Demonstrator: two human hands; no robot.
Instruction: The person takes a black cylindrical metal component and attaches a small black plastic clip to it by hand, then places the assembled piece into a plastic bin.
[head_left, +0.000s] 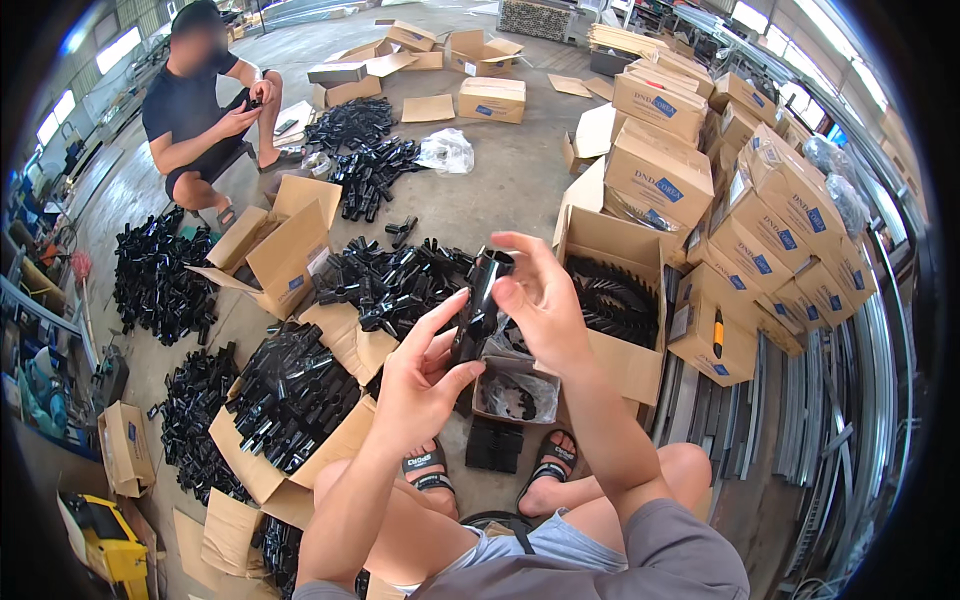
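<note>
In front of me I hold a black tubular plastic fitting (476, 318) tilted upward, its round open end at the top. My left hand (420, 375) is closed around its lower part, thumb and fingers on opposite sides. The thumb and forefinger of my right hand (545, 310) pinch at the upper rim; whether a small separate piece is between them cannot be made out. Below my hands sits a small lined box (540, 416) with black curved clips (522, 400). Black blocks (494, 444) lie on the floor between my feet.
An open carton (632, 382) holds rows of black parts at right, before stacked closed cartons (785, 235). Heaps of black fittings (395, 285) and a full open carton (240, 450) lie left. A crouching person (195, 120) handles a small dark part. Metal profiles (800, 470) line the right.
</note>
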